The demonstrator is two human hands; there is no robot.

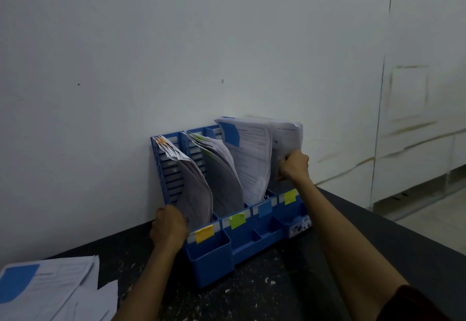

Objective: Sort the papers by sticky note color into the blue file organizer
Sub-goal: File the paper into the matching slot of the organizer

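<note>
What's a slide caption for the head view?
Right hand grips papers at the blue file organizer; left hand holds its side.

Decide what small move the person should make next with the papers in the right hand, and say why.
Probably ease the papers down until they seat in the blue file organizer. The right hand grips them at their edge, and they stand well above the organizer's dividers. The left hand grips the organizer's left end, so it looks braced for the push.

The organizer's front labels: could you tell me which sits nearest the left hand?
The orange label, leftmost; green label, blue label and yellow label lie farther right.
</note>
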